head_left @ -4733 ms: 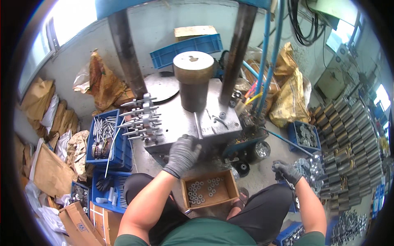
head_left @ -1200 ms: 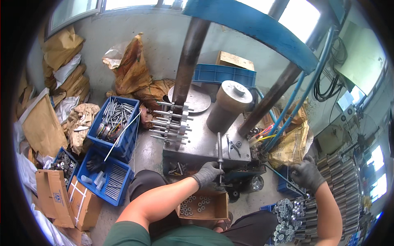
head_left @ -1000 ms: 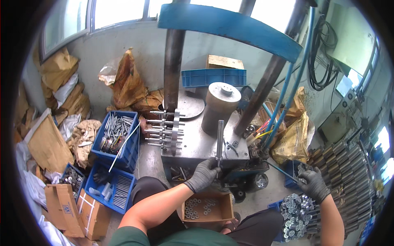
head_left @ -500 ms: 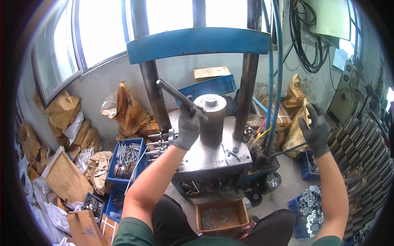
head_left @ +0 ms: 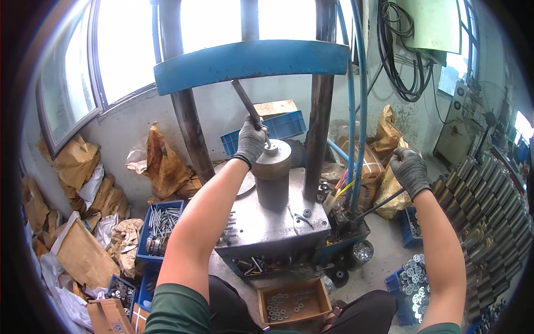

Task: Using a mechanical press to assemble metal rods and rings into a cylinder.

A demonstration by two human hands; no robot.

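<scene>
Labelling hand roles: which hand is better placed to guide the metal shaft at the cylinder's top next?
Probably the left hand: it grips the metal shaft, whose lower end is by the top of the metal cylinder. The right hand is well away, to the right of the blue hoses.

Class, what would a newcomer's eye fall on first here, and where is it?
Probably the blue beam across the upper middle, before bright windows. Below it, the gloved left hand holds a slanting metal rod, its lower end close to the top of an upright cylinder. Stacked metal pieces fill much of the right side.
</scene>
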